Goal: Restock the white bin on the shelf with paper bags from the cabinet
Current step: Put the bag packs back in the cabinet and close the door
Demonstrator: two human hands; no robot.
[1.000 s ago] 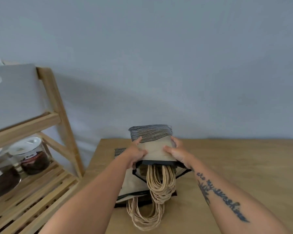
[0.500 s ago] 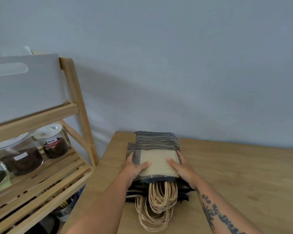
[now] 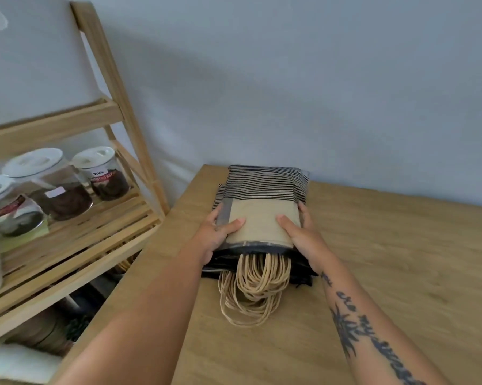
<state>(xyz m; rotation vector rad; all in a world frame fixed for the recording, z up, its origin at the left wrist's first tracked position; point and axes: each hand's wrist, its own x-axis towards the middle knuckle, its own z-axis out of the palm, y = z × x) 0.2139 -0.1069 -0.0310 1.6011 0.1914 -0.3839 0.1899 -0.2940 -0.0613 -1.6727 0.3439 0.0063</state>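
A flat stack of folded paper bags (image 3: 262,201), tan with black stripes at the far end, lies on the wooden cabinet top (image 3: 387,259). Their rope handles (image 3: 255,290) spill toward me. My left hand (image 3: 220,234) grips the stack's left side, thumb on top. My right hand (image 3: 301,234) grips the right side the same way. The white bin (image 3: 31,59) stands on the top shelf of the wooden rack at the upper left, only partly in view.
The wooden rack (image 3: 100,79) stands left of the cabinet. Three lidded glass jars (image 3: 103,173) sit on its middle shelf. Darker items fill the shelf below. A grey wall runs behind the cabinet.
The lifted bags now lie squared in one stack under both hands. My view has swung left and down, bringing the rack and jars closer.
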